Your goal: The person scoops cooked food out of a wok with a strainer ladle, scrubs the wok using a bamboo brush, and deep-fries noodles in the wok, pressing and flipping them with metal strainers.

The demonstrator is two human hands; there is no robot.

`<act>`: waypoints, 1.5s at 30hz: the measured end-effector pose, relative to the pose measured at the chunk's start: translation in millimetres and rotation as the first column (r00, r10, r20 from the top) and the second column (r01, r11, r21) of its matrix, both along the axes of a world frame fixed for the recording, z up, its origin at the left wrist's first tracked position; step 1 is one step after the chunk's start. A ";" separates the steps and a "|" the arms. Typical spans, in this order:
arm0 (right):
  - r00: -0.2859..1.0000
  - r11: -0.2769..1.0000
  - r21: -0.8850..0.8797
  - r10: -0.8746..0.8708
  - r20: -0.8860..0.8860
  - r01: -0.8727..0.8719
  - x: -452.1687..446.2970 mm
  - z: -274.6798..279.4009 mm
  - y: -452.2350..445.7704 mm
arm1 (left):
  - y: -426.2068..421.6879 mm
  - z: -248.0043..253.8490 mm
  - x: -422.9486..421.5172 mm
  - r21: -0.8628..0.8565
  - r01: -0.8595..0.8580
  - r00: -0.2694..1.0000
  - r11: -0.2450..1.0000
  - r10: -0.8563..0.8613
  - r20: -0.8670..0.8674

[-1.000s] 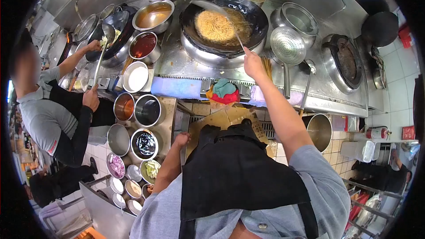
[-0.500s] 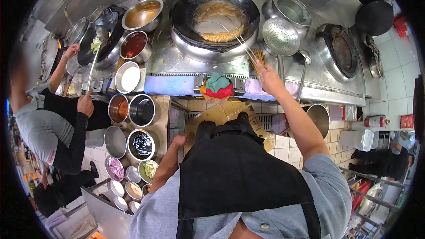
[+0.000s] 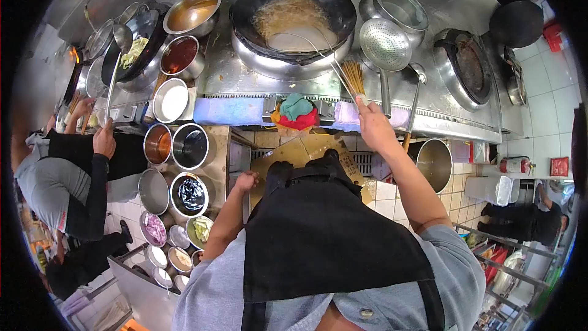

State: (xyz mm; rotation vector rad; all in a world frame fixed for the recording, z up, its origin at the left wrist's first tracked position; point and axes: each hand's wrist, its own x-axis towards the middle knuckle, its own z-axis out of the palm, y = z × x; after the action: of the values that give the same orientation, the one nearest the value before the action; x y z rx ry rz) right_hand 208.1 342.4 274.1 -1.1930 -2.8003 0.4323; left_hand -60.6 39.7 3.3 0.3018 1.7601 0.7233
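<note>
My right hand (image 3: 373,119) is closed around the handle of a wire strainer (image 3: 344,76). The strainer's round hoop lies in the near side of a large black wok (image 3: 245,30), which holds bubbling amber liquid (image 3: 288,12). A pale, foamy patch shows inside the hoop. Just beyond my right hand is a bamboo wok brush (image 3: 353,76). My left hand (image 3: 247,181) hangs beside my apron with its fingers curled, and I see nothing in it. A perforated ladle (image 3: 386,46) rests to the right of the wok.
Several metal pots of sauce, such as a red one (image 3: 182,56), stand left of the wok. A co-worker (image 3: 55,171) holds a ladle (image 3: 116,79) over another wok. Folded cloths (image 3: 297,110) lie along the stove edge. A deep pot (image 3: 433,165) stands at lower right.
Golden strands seen in the strainer earlier no longer show above the liquid. My left hand has risen slightly. The co-worker's ladle has shifted left, and the whole view has moved a little.
</note>
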 end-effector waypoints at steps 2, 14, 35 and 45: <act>0.997 0.998 0.063 -0.015 -0.075 0.020 -1.0 9.3 23.6 | -2.0 22.0 5.3 -0.090 0.146 0.982 0.985 -0.155 -0.111; 0.976 0.955 0.219 0.178 0.124 -0.202 17.8 273.9 105.4 | -38.3 -20.6 7.7 -0.067 0.032 0.993 0.997 -0.039 -0.108; 0.906 0.971 0.179 0.214 -0.366 -0.157 -52.3 50.0 220.7 | -49.8 -27.6 27.1 -0.130 -0.053 0.999 0.990 0.051 -0.018; 0.997 0.994 0.113 0.006 -0.082 0.003 -36.2 -40.4 111.5 | -41.6 -18.2 10.4 -0.039 -0.086 0.996 0.996 0.087 0.028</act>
State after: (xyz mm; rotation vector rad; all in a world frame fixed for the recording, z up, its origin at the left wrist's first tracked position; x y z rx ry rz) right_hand 171.9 453.9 233.7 -1.1237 -2.7163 0.3098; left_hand -50.2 -1.9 -14.9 0.1893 1.7654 0.7513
